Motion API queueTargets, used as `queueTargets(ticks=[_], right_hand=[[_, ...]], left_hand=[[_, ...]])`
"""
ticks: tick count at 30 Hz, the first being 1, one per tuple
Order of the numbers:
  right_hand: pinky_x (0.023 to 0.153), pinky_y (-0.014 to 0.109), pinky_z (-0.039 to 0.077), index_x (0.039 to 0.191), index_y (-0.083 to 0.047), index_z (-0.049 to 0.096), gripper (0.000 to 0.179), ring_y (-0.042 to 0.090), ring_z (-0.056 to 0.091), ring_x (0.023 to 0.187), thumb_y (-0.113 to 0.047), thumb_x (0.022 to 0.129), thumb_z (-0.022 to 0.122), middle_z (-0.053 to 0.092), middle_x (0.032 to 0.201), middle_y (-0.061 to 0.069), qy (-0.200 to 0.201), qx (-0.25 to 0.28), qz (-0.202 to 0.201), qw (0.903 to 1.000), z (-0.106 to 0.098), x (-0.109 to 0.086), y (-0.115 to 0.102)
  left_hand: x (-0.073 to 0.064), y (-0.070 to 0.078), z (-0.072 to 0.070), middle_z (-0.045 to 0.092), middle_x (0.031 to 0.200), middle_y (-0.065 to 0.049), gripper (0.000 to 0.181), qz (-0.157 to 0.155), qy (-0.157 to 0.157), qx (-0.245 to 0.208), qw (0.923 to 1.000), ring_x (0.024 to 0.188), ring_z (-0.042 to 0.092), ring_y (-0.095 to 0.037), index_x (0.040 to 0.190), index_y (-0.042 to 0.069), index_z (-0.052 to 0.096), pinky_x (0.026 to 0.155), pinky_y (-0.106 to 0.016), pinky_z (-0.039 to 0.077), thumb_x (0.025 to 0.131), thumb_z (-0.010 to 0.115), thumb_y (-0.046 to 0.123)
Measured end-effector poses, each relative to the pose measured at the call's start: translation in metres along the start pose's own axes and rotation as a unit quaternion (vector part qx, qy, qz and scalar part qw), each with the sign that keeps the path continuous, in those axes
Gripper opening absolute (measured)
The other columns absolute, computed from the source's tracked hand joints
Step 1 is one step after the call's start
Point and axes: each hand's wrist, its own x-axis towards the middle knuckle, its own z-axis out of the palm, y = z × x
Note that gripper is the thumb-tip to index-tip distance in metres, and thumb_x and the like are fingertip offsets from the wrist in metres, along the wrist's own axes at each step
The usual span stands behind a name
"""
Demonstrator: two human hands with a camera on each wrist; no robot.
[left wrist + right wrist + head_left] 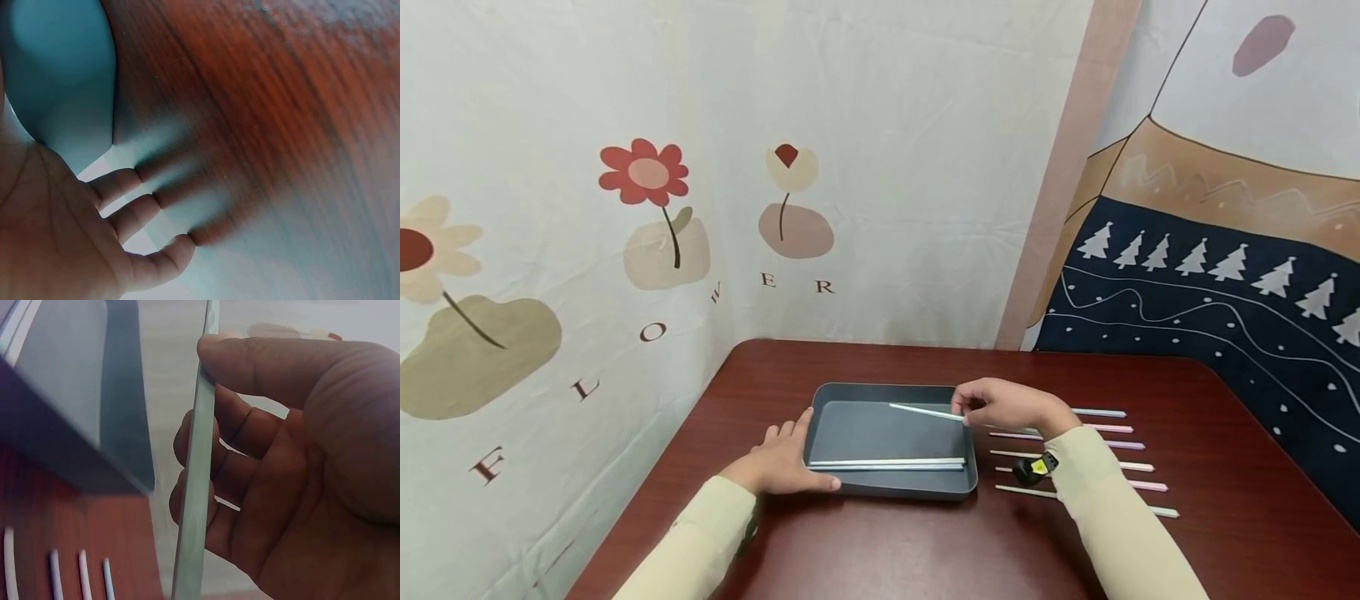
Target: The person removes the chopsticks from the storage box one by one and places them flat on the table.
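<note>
A pale green chopstick point(199, 437) is pinched between the thumb and fingers of my right hand point(1003, 403). Seen from the head, its thin end points left over the far part of a dark grey rectangular tray point(887, 392), and the hand is above the tray's right rim. Pale chopsticks point(887, 464) lie side by side in the tray along its near side. My left hand point(782, 461) rests at the tray's near left corner, thumb along the front wall and the other fingers extended beside the left wall. In the left wrist view its fingertips point(184, 242) meet the tabletop.
To the right of the tray, several pastel chopsticks point(1138, 485) lie in a spaced row on the dark red wooden table point(850, 550), partly hidden under my right forearm. A printed cloth point(910, 208) hangs behind the table.
</note>
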Motion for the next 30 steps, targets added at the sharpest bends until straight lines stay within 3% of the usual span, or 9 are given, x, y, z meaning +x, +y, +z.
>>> queueTargets(ticks=[7, 14, 30], right_hand=[[0.068, 0.034, 0.047, 0.096, -0.019, 0.067, 0.016, 0.018, 0.055, 0.077, -0.004, 0.095, 0.063, 0.058, 0.081, 0.000, 0.005, -0.002, 0.037, 0.9993, 0.000, -0.032, 0.014], [0.064, 0.030, 0.046, 0.099, -0.010, 0.066, 0.007, 0.015, 0.053, 0.072, -0.005, 0.096, 0.062, 0.055, 0.079, -0.001, 0.015, -0.002, 0.054, 0.9984, 0.002, -0.069, 0.029], [0.063, 0.028, 0.043, 0.097, -0.010, 0.063, 0.007, 0.009, 0.051, 0.071, -0.004, 0.096, 0.061, 0.053, 0.079, -0.004, 0.021, 0.007, 0.069, 0.9974, 0.007, -0.136, 0.046]], left_hand=[[0.001, -0.001, 0.001, 0.045, 0.141, -0.019, 0.139, -0.004, -0.002, -0.003, 1.0000, 0.121, 0.040, -0.037, 0.158, 0.004, 0.016, 0.088, -0.066, 0.041, 0.058, 0.074, 0.081], [0.000, -0.002, 0.000, 0.044, 0.141, -0.019, 0.140, -0.002, -0.004, -0.001, 1.0000, 0.122, 0.040, -0.037, 0.158, 0.004, 0.015, 0.089, -0.065, 0.041, 0.058, 0.074, 0.082], [0.002, -0.003, 0.001, 0.043, 0.142, -0.020, 0.141, -0.006, -0.010, -0.004, 0.9999, 0.121, 0.038, -0.037, 0.158, 0.005, 0.014, 0.091, -0.065, 0.039, 0.056, 0.071, 0.085]])
